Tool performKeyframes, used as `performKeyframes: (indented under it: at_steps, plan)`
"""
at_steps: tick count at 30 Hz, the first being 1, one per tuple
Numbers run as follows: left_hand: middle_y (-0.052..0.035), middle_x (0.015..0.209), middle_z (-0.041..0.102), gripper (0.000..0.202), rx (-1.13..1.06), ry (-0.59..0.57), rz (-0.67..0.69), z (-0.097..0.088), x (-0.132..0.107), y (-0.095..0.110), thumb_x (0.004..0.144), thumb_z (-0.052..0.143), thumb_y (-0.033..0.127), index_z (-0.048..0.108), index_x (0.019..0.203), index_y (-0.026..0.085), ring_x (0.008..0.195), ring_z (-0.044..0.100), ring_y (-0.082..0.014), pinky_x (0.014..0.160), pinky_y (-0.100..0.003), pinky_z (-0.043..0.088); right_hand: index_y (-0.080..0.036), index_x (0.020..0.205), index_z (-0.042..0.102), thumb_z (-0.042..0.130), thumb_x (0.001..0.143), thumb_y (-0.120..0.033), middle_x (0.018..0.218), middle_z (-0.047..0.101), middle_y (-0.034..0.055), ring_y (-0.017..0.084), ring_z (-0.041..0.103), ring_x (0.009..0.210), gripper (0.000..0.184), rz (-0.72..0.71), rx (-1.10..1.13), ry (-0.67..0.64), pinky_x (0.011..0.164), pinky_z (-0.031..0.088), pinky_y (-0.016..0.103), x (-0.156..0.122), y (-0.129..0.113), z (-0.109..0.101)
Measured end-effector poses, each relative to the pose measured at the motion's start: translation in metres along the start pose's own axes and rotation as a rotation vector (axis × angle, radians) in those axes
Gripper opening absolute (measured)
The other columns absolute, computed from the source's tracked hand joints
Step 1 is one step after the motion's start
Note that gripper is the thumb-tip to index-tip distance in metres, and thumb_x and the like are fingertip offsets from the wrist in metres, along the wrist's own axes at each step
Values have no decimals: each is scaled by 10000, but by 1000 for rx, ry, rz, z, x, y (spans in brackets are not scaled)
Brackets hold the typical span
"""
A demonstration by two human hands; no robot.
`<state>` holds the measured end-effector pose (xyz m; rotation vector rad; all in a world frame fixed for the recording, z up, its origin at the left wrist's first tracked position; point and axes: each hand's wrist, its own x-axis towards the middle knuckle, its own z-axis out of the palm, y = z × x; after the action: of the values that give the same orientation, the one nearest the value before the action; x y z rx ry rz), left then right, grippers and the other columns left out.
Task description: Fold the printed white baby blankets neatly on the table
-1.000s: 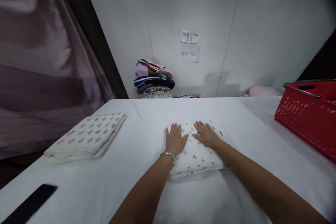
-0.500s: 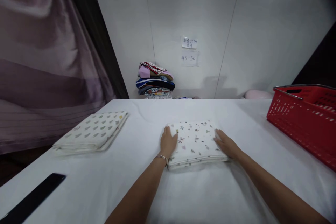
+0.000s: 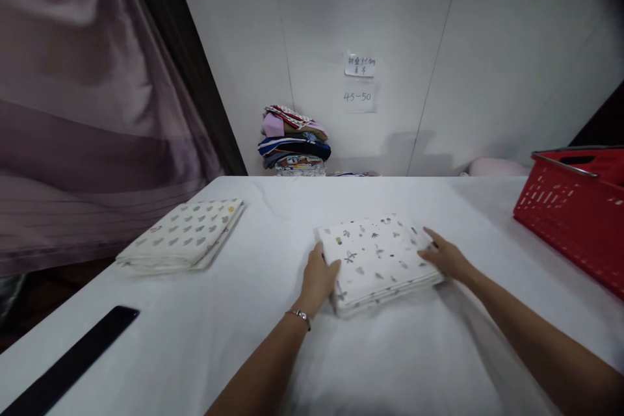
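Note:
A folded white cloth with small printed motifs [image 3: 375, 259] lies in the middle of the white table [image 3: 273, 351]. My left hand [image 3: 318, 278] grips its near left edge, fingers curled against the fold. My right hand [image 3: 444, 256] holds the cloth's right edge, fingers tucked at the side. The cloth looks slightly raised and tilted between both hands. A silver bracelet sits on my left wrist.
A second folded cloth with green leaf print [image 3: 184, 242] lies at the left of the table. A red plastic basket [image 3: 575, 208] stands at the right edge. A dark flat strip [image 3: 73, 364] lies near the front left. A pile of folded clothes [image 3: 293, 141] rests against the wall.
My hands slid from flat on top of the cloth out to its left and right edges and closed on them. The cloth has shifted slightly right and turned a little.

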<state>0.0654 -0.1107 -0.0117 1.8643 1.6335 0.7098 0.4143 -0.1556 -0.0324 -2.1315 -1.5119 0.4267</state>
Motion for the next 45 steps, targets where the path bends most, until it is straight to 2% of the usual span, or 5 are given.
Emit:
performKeyframes:
  at_steps: [8, 12, 18, 26, 45]
  plan:
    - [-32, 1125, 604, 459, 87, -119, 156, 19, -40, 19, 812, 521, 352, 449, 1253, 244, 974, 573, -192, 818, -292, 426, -118, 1317, 462, 513, 800, -395, 1185, 594, 166, 316, 550, 1075, 589, 0, -365, 107, 875, 436, 430, 27, 14, -34]
    - [-23, 1036, 619, 263, 73, -117, 246, 19, -42, 12, 810, 512, 262, 593, 1058, 229, 937, 578, -171, 810, -285, 428, -149, 1199, 572, 419, 855, -359, 1208, 587, 133, 279, 513, 1135, 431, -258, -303, 226, 977, 381, 425, -18, -26, -14]
    - [-9, 958, 624, 211, 61, -122, 312, 21, -45, 10, 832, 472, 206, 652, 935, 243, 906, 580, -147, 815, -271, 428, -231, 1234, 545, 450, 878, -443, 1246, 564, 90, 260, 493, 1167, 425, -701, -89, 80, 1008, 355, 453, -106, -86, 34]
    - [-73, 1109, 606, 276, 221, 104, 177, 10, 7, 2, 818, 472, 228, 612, 1049, 174, 1051, 521, -198, 918, -315, 372, -183, 1322, 455, 483, 870, -351, 1313, 503, 143, 268, 434, 1232, 483, -806, -217, 75, 1033, 298, 501, -129, -96, 59]
    - [-24, 1125, 648, 391, 166, 37, 66, 21, 61, 6, 777, 481, 294, 573, 1156, 264, 1129, 509, -191, 996, -342, 289, -210, 1252, 453, 491, 856, -247, 1207, 535, 135, 271, 486, 1128, 400, -898, -103, 162, 942, 414, 497, -134, -99, 56]
